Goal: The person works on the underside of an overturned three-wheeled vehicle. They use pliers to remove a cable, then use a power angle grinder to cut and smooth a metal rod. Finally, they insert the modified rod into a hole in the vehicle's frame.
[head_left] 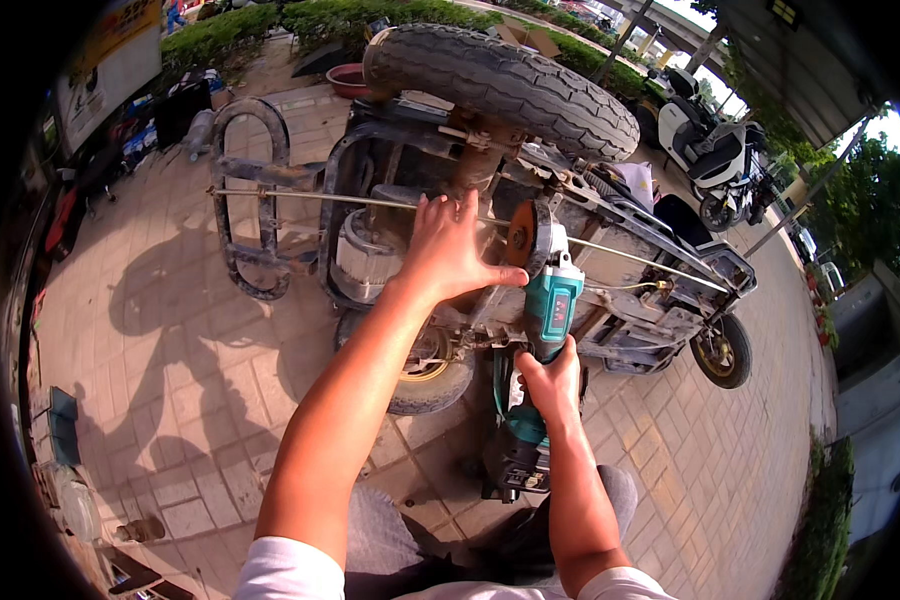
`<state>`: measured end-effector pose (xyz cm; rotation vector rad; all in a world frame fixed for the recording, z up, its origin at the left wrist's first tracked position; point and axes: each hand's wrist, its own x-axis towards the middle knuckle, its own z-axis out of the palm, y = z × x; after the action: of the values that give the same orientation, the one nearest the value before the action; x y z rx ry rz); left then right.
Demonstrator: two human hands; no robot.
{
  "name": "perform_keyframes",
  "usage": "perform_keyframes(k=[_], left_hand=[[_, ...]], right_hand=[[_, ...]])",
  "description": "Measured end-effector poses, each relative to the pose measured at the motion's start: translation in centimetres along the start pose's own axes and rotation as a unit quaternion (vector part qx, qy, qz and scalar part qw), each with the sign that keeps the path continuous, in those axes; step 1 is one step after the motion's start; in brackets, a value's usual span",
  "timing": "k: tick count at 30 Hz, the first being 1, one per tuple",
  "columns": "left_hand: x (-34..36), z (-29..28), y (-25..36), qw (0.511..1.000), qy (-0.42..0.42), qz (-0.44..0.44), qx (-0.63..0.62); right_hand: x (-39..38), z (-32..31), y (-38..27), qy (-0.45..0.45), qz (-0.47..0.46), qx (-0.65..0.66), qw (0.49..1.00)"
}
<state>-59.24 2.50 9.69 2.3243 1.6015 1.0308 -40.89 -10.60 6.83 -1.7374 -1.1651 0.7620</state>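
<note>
angle grinder: its head is pointed away from the body, over the underside of the tipped vehicle, and its black battery end is set nearest the legs.
disc: it is poised near the thin rod that is run across the underside; whether metal is touched, or the disc is spinning, cannot be told.
steady grinding: if abrasive work is meant, as it seems, the disc's edge is best brought in lightly and squarely, without sideways twist, and the tool is better steadied by two hands than by one.
finger clearance: bare fingers are placed close to the disc, so they are best drawn well out of its plane before any power is given; sparks are best directed away from the legs and the upper tyre.
right hand: the grip is wrapped around the grinder's body, the thumb is laid on its left side, and the forearm is raised from the lower edge.
left hand: the grip is released and nothing is held; the fingers are spread up toward the rod, the thumb is stretched toward the grinder's head, and the arm is extended nearly straight.
</note>
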Motion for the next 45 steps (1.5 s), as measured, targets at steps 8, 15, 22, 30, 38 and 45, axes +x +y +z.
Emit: perform_keyframes(k=[8, 15, 22, 30, 38, 45], left_hand=[[0.2, -0.7, 0.3, 0.999, -0.036, -0.014, 0.011], [0.3, -0.4, -3.3, 0.994, 0.059, 0.094, 0.010], [1.8, -1.0, -8.2, 0.984, 0.095, 0.128, 0.080], [2.3, -1.2, -8.3, 0.979, 0.097, 0.160, 0.076], [2.2, -1.3, -8.3, 0.977, 0.112, 0.167, 0.075], [2.2, -1.3, -8.4, 0.975, 0.116, 0.173, 0.077]], right_hand=[[0.2, -0.2, 0.1, -0.005, 0.013, -0.020, 1.000], [0.3, -0.3, 0.5, -0.001, 0.003, -0.036, 0.999], [0.3, -0.3, 0.6, 0.012, -0.026, -0.034, 0.999], [1.1, -0.9, 1.0, 0.004, -0.033, -0.050, 0.998], [0.5, -0.7, 0.3, 0.002, -0.012, -0.047, 0.999], [0.3, -0.6, -0.2, 0.001, -0.014, -0.046, 0.999]])
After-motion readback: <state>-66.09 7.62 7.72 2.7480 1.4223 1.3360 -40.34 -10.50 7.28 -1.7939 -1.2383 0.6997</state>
